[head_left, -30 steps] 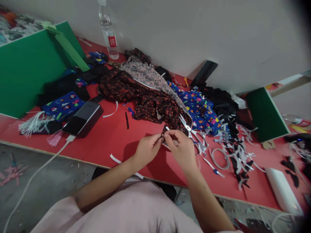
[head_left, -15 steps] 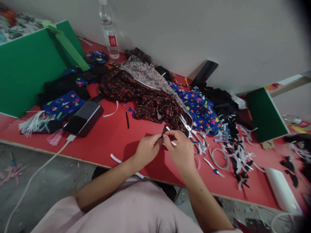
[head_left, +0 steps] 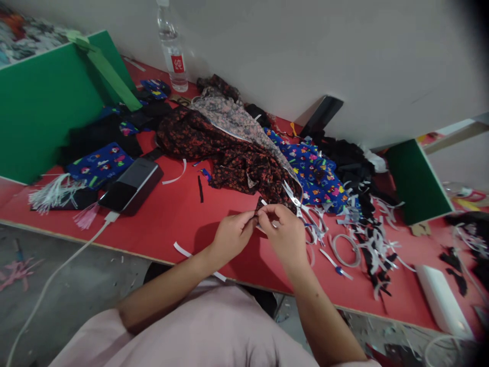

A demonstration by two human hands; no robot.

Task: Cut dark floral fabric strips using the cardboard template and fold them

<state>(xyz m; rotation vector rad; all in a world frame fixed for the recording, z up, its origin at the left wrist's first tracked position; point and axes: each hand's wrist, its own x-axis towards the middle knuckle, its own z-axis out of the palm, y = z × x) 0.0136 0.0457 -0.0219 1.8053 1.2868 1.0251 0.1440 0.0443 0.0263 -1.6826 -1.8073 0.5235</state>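
Note:
My left hand (head_left: 236, 232) and my right hand (head_left: 281, 229) meet fingertip to fingertip over the front of the red table. Both are closed in a pinch on a small piece of dark patterned fabric (head_left: 260, 203) with a white strip along it. Its lower part is hidden by my fingers. Just beyond lies a heap of black-and-red floral cloth (head_left: 237, 163), with a grey floral cloth (head_left: 229, 112) on its far side. Scissors (head_left: 297, 203) rest on the cloth right of my right hand, blades pointing away, handles partly behind the hand.
A black power bank (head_left: 132, 186) with a white cable sits left. Blue printed fabric (head_left: 319, 176) and black and white scraps (head_left: 376, 250) lie right. Behind stand a water bottle (head_left: 173, 56) and a leaning phone (head_left: 323, 114). Green panels (head_left: 49, 107) edge the left side.
My right thumb and fingers have shifted very slightly on the fabric piece, and the white strip below them shows less. Everything else stays in place.

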